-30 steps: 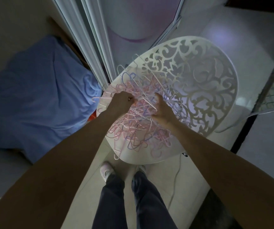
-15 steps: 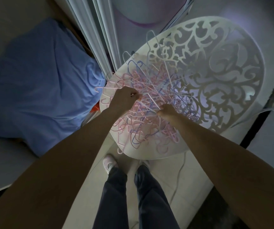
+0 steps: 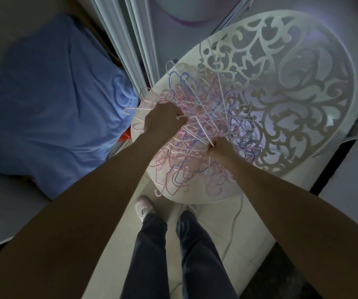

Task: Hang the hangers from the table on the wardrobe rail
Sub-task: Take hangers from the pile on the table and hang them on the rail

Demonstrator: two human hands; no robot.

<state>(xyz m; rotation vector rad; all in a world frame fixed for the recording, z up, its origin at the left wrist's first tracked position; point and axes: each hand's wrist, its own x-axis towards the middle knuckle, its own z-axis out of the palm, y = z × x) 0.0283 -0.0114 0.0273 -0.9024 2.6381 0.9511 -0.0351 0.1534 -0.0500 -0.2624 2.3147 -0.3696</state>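
Head view looks down on a tangled heap of pink, white and lilac hangers piled on the near-left part of a round white cut-out patterned table. Left hand is curled into a fist round thin white hanger wires at the heap's left edge. Right hand pinches more white wires just right of and nearer than that grip, the strands running between the two fists. Left of the left hand lies a blue sheet; beyond it stand pale sliding door frames.
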